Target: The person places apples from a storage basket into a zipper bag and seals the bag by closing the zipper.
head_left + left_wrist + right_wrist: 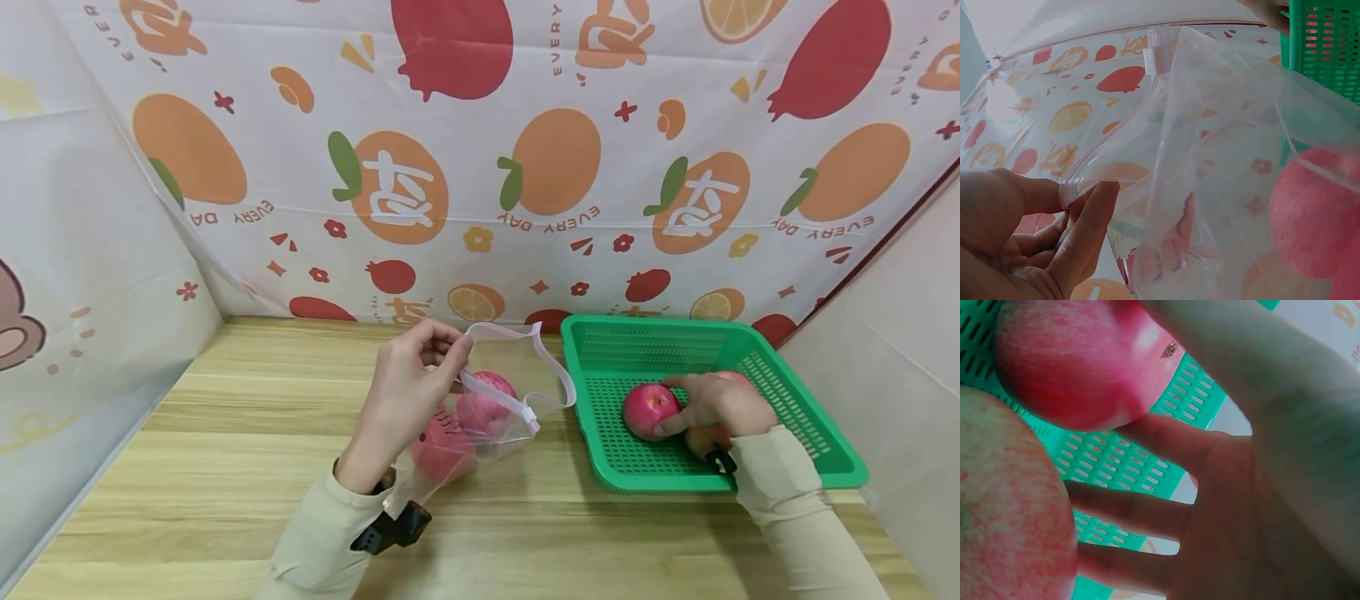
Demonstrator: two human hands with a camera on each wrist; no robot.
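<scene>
My left hand pinches the rim of a clear zip bag between thumb and fingers. The bag's mouth gapes toward the basket, with a white slider on its zip strip. Inside it lie two red apples, also partly seen in the left wrist view. In the green basket, my right hand has its thumb and index finger around a red apple. The right wrist view shows this apple between them, the other fingers spread. Another apple sits close to those fingertips.
Part of another apple shows behind my right hand in the basket. The basket stands on the wooden table, right of the bag. A fruit-print cloth hangs at the back, and pale walls flank both sides.
</scene>
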